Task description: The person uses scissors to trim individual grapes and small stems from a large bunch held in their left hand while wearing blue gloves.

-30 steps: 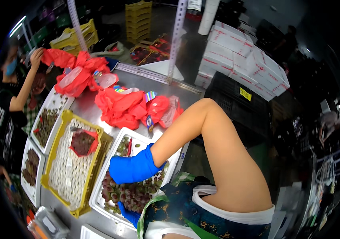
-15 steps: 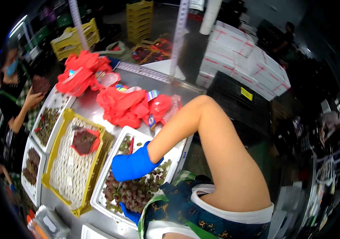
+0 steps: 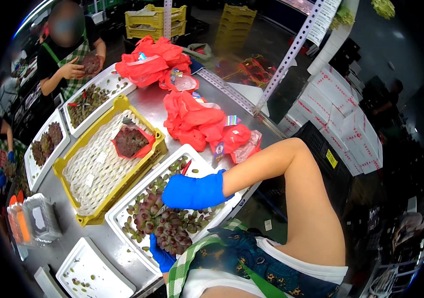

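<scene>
A purple-green cluster of succulents rests on the near part of a white tray among loose plump leaves. My left hand, in a blue glove, is against the cluster's near edge, with a thumb or finger up along it and the rest hidden below. Above the cluster, my right hand, also blue-gloved, reaches over the plant from the right. Its fingers are hidden behind the back of the glove, so I cannot make out what they hold. A red-handled tool lies at the tray's far end.
Left of my tray stands a yellow crate lined with white foam netting, holding a red-wrapped succulent. Red bags lie beyond. Another white tray sits front left. Across the table a co-worker holds a succulent.
My view has swung left, shifting most of the scene to the right and bringing the front-left tray further into sight. My hands stay at the plant; more of the cluster shows below my right glove.
</scene>
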Available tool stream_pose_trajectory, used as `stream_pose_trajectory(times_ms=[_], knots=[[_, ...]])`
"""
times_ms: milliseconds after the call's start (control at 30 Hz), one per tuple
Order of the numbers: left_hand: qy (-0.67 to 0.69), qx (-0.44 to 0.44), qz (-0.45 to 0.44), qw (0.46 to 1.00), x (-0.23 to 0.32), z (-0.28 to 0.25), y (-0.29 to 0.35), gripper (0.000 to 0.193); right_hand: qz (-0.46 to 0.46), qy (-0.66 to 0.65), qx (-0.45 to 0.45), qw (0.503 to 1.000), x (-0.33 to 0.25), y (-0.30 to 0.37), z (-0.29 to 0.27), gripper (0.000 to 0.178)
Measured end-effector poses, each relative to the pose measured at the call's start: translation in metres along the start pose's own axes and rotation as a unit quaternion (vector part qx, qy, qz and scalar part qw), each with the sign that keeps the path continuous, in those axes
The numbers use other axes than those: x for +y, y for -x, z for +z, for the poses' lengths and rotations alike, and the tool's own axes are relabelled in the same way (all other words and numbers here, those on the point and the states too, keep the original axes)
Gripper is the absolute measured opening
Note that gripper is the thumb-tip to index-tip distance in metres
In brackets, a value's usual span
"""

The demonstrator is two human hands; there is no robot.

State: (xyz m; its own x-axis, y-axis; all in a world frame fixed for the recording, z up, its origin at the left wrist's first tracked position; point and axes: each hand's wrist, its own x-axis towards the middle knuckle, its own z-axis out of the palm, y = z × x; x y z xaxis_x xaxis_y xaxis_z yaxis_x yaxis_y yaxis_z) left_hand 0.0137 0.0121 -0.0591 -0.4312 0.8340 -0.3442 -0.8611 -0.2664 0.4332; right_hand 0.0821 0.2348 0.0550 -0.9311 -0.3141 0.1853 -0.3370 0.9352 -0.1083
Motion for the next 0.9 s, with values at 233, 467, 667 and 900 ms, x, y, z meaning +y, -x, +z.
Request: stream_pose_trajectory(times_ms=[233,467,667,900], knots=[[0.032,0.041,-0.002,0.999,-0.004,-0.010,0.003,0.049,-0.023,0.011,-0.050,0.998,0.002,-0.005,0.007,0.006],[0.043,0.018,0.002,0.999,-0.005,-0.012,0.005,0.050,0.053,-0.056,-0.059,0.995,0.002,-0.014,-0.030,0.015],[0.070,0.026,0.049,0.996,-0.001,-0.006,0.012,0.051,0.208,-0.315,0.085,0.922,0.003,-0.011,-0.017,0.022],[0.071,0.047,0.114,0.990,-0.002,-0.034,0.016,0.049,0.374,-0.541,0.098,0.747,-0.044,-0.006,0.088,0.047]])
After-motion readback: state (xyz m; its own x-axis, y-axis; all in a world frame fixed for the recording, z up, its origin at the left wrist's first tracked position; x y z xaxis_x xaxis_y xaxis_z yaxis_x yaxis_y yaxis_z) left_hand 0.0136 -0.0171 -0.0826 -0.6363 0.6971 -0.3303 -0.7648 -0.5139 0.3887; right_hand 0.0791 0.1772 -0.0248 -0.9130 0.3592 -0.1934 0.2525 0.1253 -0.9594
